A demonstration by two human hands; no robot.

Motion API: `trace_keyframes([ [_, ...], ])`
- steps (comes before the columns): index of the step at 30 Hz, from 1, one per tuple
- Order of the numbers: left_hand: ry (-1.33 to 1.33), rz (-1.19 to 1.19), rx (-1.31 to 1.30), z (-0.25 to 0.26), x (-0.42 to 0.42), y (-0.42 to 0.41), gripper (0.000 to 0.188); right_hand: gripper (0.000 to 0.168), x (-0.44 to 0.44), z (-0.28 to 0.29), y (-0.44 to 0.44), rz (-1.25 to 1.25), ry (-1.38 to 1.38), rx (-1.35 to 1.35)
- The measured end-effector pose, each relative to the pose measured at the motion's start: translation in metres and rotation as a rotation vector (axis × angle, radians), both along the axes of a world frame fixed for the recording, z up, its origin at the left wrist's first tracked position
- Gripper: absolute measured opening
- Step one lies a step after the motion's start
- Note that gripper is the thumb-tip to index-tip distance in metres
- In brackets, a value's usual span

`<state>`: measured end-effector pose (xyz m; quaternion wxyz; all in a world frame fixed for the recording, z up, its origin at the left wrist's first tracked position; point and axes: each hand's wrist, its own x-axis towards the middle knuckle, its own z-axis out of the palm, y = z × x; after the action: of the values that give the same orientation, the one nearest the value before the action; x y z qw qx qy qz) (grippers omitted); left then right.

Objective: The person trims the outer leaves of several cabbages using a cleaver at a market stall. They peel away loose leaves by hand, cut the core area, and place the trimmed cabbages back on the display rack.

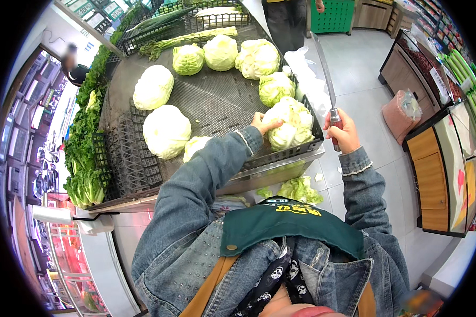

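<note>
My left hand (265,123) rests against the left side of a pale green cabbage (290,126) at the near right corner of the display stand; whether it grips the cabbage I cannot tell. My right hand (343,130), beyond the stand's right edge, holds a long knife (326,71) by its handle, the blade pointing away from me. Other cabbages lie in a rough ring on the dark mesh surface, among them a large smooth one (167,131) on the left and a leafy one (258,58) at the back right. My left sleeve partly hides a smaller one (196,146).
Leafy greens (83,158) line the stand's left side; black crates (154,37) of vegetables stand behind. Plastic bags (311,85) hang at its right edge. Loose leaves (301,190) lie below its front. A person (284,23) stands beyond, and a pink sack (402,113) sits right.
</note>
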<state>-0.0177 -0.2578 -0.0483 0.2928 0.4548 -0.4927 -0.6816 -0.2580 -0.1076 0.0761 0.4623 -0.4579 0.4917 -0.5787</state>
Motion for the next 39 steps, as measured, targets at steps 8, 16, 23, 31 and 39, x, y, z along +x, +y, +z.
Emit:
trace_keyframes([
  [8,0.355,-0.048,0.151,0.077,0.019,0.02,0.067,0.021,0.004,0.006,0.036,-0.066,-0.037,-0.214],
  [16,0.409,-0.202,0.156,0.137,0.006,0.065,0.075,0.017,0.01,0.011,0.086,-0.397,0.257,0.013],
  [23,-0.183,-0.293,-0.049,0.174,-0.011,0.07,0.08,0.025,0.031,-0.011,0.079,-0.382,0.096,-0.141],
  [31,-0.416,-0.373,-1.264,0.184,-0.046,0.097,0.103,0.024,0.01,-0.022,0.09,-0.47,0.275,-0.001],
  [39,-0.287,-0.131,-1.344,0.162,-0.071,0.134,0.097,0.021,-0.006,0.047,0.152,-0.593,0.677,-0.021],
])
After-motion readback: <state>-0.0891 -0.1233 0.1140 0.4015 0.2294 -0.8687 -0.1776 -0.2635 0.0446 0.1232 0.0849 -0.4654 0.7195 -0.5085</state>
